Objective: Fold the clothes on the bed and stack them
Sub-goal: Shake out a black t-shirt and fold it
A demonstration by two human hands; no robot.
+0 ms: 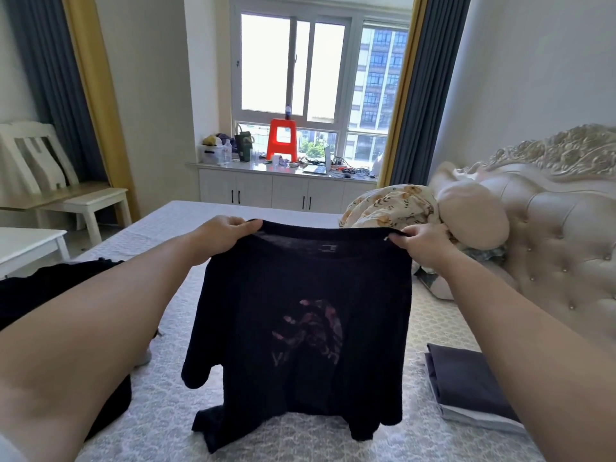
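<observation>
A black T-shirt [300, 328] with a faded pink print hangs spread out above the bed [233, 438]. My left hand [220, 236] grips its left shoulder and my right hand [421, 243] pinches its right shoulder, both held up at the same height. The shirt's hem and one sleeve touch the patterned grey bedspread. A folded stack of dark grey and light clothes [466, 385] lies on the bed at the right, partly hidden by my right forearm. More black clothing [40, 291] lies loose at the bed's left edge, behind my left arm.
A floral quilt [390, 205] and pillows are bunched by the padded cream headboard [550, 235] on the right. White tables [30, 245] and a chair stand left of the bed. A cabinet under the window carries a red stool [282, 138] and clutter.
</observation>
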